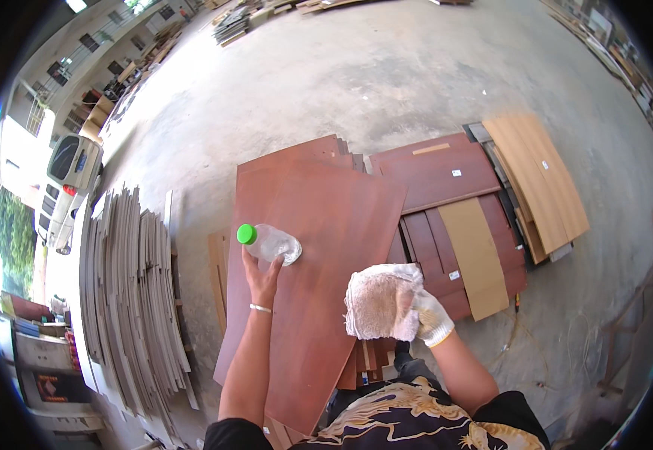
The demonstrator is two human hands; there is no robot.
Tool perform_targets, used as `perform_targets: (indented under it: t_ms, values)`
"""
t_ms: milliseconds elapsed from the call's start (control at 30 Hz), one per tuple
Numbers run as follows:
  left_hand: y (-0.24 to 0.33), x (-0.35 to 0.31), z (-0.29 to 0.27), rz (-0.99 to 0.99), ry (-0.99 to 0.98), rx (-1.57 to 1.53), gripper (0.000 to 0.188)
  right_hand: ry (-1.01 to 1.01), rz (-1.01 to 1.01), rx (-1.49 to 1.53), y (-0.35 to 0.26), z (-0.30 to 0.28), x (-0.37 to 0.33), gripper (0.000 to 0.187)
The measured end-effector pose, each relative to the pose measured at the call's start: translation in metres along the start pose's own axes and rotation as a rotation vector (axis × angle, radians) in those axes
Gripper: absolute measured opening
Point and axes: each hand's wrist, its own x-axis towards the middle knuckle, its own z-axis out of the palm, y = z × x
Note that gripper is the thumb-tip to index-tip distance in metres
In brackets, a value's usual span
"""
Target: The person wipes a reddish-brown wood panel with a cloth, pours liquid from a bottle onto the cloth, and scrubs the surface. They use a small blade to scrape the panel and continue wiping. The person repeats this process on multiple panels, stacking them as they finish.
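Note:
My bare left hand [262, 279], with a light band at the wrist, is closed round a clear plastic bottle [272, 241]. The bottle has a bright green cap [246, 234] and lies tilted on its side, over the reddish-brown board [319, 217]. Whether the bottle touches the board I cannot tell. My right hand [433, 321], in a white knit work glove, grips a folded, stained pinkish-white cloth [381, 301] near the board's right edge. The cloth hides most of the right fingers.
To the right lie stacked reddish-brown panels [431, 176] with a tan strip [472, 255] across them, then wood-grain boards [540, 176]. A tall stack of thin grey boards [131, 300] stands at left. Beyond it a silver van [67, 187] is parked. Concrete floor [401, 67] stretches ahead.

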Motion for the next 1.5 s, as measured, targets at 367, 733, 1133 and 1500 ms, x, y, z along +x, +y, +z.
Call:
perform_targets:
  t_ms: [367,733,1133,1500]
  values:
    - [0.094,0.031,0.023,0.146,-0.328,0.499,0.050,0.002,-0.265,-0.024,0.002,0.031,0.029,0.067]
    - [0.185,0.011,-0.008,0.724,-0.484,1.201,0.018,-0.153,-0.141,-0.109,0.034,0.067,0.104,0.071]
    - [0.141,-0.003,-0.022,0.541,-0.390,1.088,0.018,-0.086,-0.081,-0.057,0.055,0.071,0.118,0.072]
    - [0.038,0.022,0.009,-0.102,-0.001,0.099,0.062,0.183,-0.464,-0.452,-0.113,-0.009,0.105,0.055]
